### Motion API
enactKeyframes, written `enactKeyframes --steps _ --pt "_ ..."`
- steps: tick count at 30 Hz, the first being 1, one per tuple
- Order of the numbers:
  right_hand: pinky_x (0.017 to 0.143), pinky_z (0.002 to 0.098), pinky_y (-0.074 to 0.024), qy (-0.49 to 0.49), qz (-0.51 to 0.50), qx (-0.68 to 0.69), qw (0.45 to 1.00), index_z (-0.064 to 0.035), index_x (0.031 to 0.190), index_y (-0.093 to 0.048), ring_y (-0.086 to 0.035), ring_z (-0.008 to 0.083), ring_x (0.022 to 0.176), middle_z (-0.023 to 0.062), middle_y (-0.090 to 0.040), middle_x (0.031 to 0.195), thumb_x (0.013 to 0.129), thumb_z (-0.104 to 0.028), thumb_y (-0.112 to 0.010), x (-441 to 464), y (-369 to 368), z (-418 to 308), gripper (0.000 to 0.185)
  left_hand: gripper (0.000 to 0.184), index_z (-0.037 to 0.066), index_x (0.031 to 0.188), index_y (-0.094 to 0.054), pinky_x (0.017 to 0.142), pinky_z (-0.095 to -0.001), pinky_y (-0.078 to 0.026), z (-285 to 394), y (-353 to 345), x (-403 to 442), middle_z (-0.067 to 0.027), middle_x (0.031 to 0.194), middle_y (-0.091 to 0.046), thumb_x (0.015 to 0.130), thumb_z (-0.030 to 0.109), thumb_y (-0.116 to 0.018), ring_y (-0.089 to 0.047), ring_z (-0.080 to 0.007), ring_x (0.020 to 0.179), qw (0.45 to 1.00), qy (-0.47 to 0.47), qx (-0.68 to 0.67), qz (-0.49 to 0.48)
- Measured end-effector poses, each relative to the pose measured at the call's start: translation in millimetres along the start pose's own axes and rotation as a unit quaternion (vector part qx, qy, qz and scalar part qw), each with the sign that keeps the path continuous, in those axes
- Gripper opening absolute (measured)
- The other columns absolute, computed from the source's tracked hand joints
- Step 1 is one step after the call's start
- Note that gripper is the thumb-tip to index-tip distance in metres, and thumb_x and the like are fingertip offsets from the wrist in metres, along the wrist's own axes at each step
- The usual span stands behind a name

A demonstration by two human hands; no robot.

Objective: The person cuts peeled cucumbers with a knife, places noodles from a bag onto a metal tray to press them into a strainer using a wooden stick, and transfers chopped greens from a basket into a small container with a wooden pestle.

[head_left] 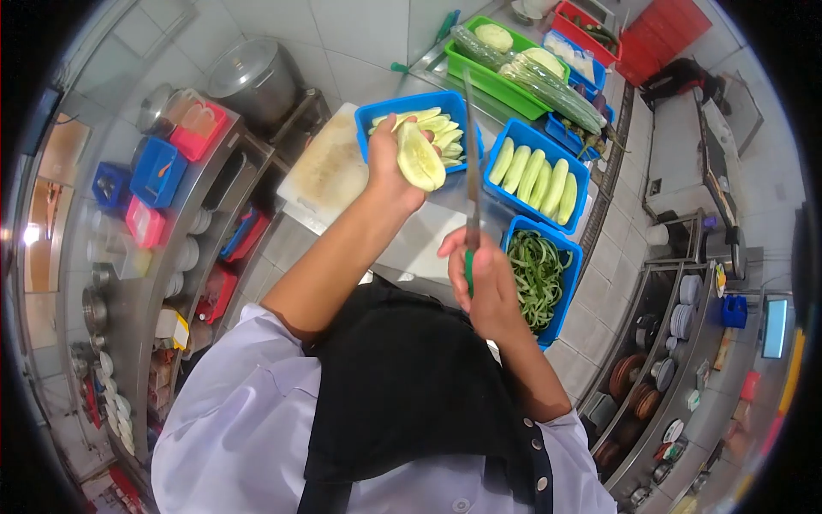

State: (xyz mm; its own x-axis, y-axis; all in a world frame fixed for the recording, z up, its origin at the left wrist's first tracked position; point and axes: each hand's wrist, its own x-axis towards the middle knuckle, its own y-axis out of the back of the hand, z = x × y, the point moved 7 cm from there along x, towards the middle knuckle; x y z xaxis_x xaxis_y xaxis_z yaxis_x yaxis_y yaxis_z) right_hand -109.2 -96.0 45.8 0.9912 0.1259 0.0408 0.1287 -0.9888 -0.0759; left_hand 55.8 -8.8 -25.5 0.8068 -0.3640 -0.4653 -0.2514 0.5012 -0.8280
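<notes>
My left hand [392, 171] holds a peeled, pale green cucumber piece [419, 159] with its cut, seedy face showing. It is over the near edge of a blue basket [370, 114] that contains cut pale pieces. In my right hand [490, 278] is a knife [472, 171] with a green handle, its long blade pointing up and away, apart from the piece. Right of the blade, a second blue basket [579, 163] has several whole peeled cucumbers [533, 176]. A third blue basket [565, 317] near my right hand contains green peel strips [538, 272].
A white cutting board [318, 167] lies left of the first basket. Beyond are a green basket [531, 110] with wrapped vegetables and a red basket [565, 15]. A large metal pot [255, 86] stands back left. Shelves with dishes flank both sides.
</notes>
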Motion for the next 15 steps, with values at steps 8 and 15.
enactKeyframes --steps 8,15 --pt "0.055 0.0297 -0.031 -0.072 0.01 -0.038 0.997 -0.0018 0.095 -0.051 -0.037 0.0097 0.057 0.0 -0.038 0.061 0.11 -0.037 -0.028 -6 -11 17 0.045 0.03 0.017 0.109 -0.048 0.047 -0.0301 -0.042 5 -12 -8 -0.0055 0.078 -0.058 0.1 0.045 -0.047 -0.054 -0.0193 0.06 1.0 -0.016 0.001 0.004" --pt "0.055 0.0291 -0.0318 -0.086 -0.002 -0.037 0.996 -0.0024 0.095 -0.052 -0.04 0.01 0.057 0.0008 -0.041 0.062 0.11 -0.037 -0.027 -10 -15 20 0.045 0.03 0.017 0.109 -0.048 0.048 -0.0299 -0.042 7 -10 -8 -0.0056 0.079 -0.058 0.1 0.046 -0.047 -0.053 -0.0197 0.06 1.0 -0.019 -0.004 0.01"
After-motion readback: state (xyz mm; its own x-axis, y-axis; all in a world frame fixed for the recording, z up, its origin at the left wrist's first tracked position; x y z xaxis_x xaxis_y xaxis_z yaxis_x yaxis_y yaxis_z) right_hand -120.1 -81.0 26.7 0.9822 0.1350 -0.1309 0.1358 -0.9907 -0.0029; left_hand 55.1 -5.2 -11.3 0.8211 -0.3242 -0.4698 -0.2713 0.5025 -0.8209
